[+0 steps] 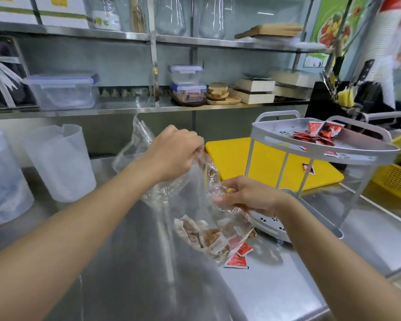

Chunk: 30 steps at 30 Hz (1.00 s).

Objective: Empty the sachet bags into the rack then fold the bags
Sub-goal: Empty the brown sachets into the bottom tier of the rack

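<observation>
A clear bag (pixel 180 195) with sachets (pixel 204 235) in its bottom is held up over a steel counter (pixel 287 288), just left of a grey rack (pixel 333 150).

The bag's crumpled top is gripped in the curled fingers of the left hand (pixel 174 154); its side, lower down, is pinched by the right hand (pixel 250 195). The bag is judged thin, limp and very light, its film slippery and easily torn, so that nearly all the weight lies in the brown sachets gathered at the bottom corner. For tipping, it would best be taken by that bottom corner, with the mouth turned over the rack's top tier, where red sachets (pixel 320 133) already lie. Loose sachets (pixel 239 258) lie on the counter under the bag. Whether the bag's mouth is open cannot be told.
</observation>
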Available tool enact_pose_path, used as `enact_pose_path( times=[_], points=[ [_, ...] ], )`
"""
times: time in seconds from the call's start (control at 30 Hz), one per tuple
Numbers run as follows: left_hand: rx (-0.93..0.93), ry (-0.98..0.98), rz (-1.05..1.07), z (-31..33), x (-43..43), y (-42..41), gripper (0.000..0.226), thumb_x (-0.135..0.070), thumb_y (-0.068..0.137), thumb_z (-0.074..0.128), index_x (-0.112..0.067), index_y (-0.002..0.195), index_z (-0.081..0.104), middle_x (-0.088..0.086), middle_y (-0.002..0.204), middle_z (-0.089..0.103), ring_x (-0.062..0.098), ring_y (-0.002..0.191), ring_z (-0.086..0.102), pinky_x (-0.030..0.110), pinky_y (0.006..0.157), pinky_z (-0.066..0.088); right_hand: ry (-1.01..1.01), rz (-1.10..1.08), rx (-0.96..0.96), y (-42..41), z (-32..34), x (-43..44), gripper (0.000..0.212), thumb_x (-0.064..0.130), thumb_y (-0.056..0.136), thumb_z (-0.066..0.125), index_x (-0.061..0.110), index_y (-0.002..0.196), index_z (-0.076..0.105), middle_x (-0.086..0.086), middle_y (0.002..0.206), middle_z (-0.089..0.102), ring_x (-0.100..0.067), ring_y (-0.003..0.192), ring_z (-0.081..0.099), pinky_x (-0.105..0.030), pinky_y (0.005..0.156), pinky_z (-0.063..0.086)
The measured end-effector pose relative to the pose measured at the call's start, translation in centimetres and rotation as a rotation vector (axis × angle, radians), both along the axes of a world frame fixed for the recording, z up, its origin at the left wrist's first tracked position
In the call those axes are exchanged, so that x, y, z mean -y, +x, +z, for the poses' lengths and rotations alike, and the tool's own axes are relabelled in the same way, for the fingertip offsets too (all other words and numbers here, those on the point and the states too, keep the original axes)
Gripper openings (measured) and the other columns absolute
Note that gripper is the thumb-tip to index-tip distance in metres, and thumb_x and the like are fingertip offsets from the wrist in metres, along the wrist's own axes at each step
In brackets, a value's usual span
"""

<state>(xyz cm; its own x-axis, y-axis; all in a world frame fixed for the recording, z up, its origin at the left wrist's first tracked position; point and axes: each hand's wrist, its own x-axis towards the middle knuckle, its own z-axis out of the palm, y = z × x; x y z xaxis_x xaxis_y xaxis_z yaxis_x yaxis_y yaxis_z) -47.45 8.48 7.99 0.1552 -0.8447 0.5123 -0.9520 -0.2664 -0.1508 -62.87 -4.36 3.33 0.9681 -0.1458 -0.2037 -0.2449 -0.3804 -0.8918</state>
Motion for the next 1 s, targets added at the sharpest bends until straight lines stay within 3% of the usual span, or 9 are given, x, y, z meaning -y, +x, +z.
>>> enact_pose_path(
  times=[0.13, 0.37, 0.5, 0.57, 0.63, 0.7, 0.8, 0.9, 1.0],
  points=[
    [0.040, -0.072, -0.186, -1.8, 2.3, -1.8, 0.023, -0.019, 0.083, 0.042, -0.014, 0.081, 0.064, 0.002, 0.078, 0.065, 0.027, 0.081, 0.058, 0.032, 0.084, 0.025, 0.194, -0.110, 0.115, -1.0, -2.1, 0.4, 0.020, 0.013, 0.090, 0.056, 0.015, 0.076, 0.069, 0.004, 0.045, 0.035, -0.009, 0.040, 0.026, -0.023, 0.043, 0.021],
    [-0.297, -0.618, -0.129, -6.3, 3.9, -4.1, 0.041, -0.033, 0.079, 0.054, -0.017, 0.116, 0.049, 0.010, 0.119, 0.053, 0.020, 0.112, 0.039, 0.029, 0.094, 0.023, 0.811, -0.390, 0.412, -4.7, -6.1, 2.6, 0.008, 0.018, 0.076, 0.064, 0.012, 0.071, 0.063, 0.003, 0.039, 0.040, -0.009, 0.034, 0.042, -0.026, 0.052, 0.040],
    [-0.970, -0.646, 0.045, -12.4, 4.3, -5.6, 0.064, -0.049, 0.075, 0.051, -0.009, 0.123, 0.039, 0.007, 0.123, 0.041, 0.020, 0.119, 0.038, 0.027, 0.100, 0.025, 1.112, -0.604, 0.597, -6.8, -8.4, 4.1, 0.014, 0.013, 0.068, 0.071, 0.011, 0.072, 0.058, 0.002, 0.043, 0.049, -0.023, 0.062, 0.057, -0.067, 0.086, 0.046],
    [-1.498, -0.487, 0.278, -14.8, 4.6, -6.6, 0.067, -0.051, 0.077, 0.059, -0.011, 0.126, 0.036, 0.008, 0.127, 0.039, 0.025, 0.120, 0.041, 0.034, 0.099, 0.031, 1.197, -0.690, 0.632, -7.5, -9.1, 4.6, 0.032, 0.011, 0.047, 0.085, 0.013, 0.068, 0.061, -0.002, 0.046, 0.055, -0.038, 0.103, 0.049, -0.072, 0.092, 0.037],
    [-2.044, -0.221, 0.415, -16.3, 4.6, -7.7, 0.051, -0.053, 0.081, 0.057, -0.015, 0.112, 0.045, 0.013, 0.114, 0.049, 0.028, 0.103, 0.049, 0.038, 0.090, 0.037, 1.256, -0.783, 0.677, -8.0, -9.8, 5.0, 0.040, 0.008, 0.029, 0.090, 0.013, 0.060, 0.066, -0.006, 0.048, 0.057, -0.040, 0.115, 0.037, -0.071, 0.098, 0.032],
    [-2.353, 0.019, 0.397, -17.7, 4.5, -9.1, 0.045, -0.059, 0.080, 0.051, -0.015, 0.089, 0.048, 0.017, 0.101, 0.057, 0.030, 0.096, 0.054, 0.041, 0.090, 0.038, 1.281, -0.872, 0.751, -8.5, -10.4, 5.5, 0.043, 0.005, 0.022, 0.090, 0.013, 0.057, 0.066, -0.007, 0.045, 0.053, -0.042, 0.097, 0.048, -0.071, 0.092, 0.038],
    [-2.426, 0.163, 0.269, -19.9, 5.7, -11.2, 0.060, -0.066, 0.075, 0.049, -0.011, 0.097, 0.054, 0.017, 0.104, 0.059, 0.029, 0.098, 0.055, 0.038, 0.086, 0.040, 1.370, -0.921, 0.919, -9.2, -11.3, 5.9, 0.043, -0.001, 0.029, 0.088, 0.012, 0.056, 0.057, 0.000, 0.030, 0.033, -0.018, 0.039, 0.046, -0.070, 0.073, 0.049],
    [-2.476, 0.114, 0.217, -20.1, 7.3, -12.6, 0.062, -0.064, 0.065, 0.057, -0.009, 0.093, 0.058, 0.013, 0.089, 0.053, 0.024, 0.078, 0.047, 0.030, 0.064, 0.036, 1.444, -0.971, 0.988, -9.7, -12.1, 6.1, 0.044, -0.007, 0.029, 0.084, 0.011, 0.056, 0.054, 0.001, 0.029, 0.029, -0.012, 0.032, 0.037, -0.068, 0.072, 0.050],
    [-2.509, 0.063, 0.168, -20.3, 8.6, -13.5, 0.047, -0.057, 0.076, 0.054, -0.013, 0.091, 0.060, 0.012, 0.088, 0.056, 0.022, 0.072, 0.047, 0.029, 0.067, 0.038, 1.535, -0.984, 1.021, -10.1, -12.7, 6.4, 0.048, -0.015, 0.025, 0.082, 0.008, 0.056, 0.055, -0.001, 0.029, 0.028, -0.013, 0.032, 0.036, -0.071, 0.074, 0.048]
  ],
)
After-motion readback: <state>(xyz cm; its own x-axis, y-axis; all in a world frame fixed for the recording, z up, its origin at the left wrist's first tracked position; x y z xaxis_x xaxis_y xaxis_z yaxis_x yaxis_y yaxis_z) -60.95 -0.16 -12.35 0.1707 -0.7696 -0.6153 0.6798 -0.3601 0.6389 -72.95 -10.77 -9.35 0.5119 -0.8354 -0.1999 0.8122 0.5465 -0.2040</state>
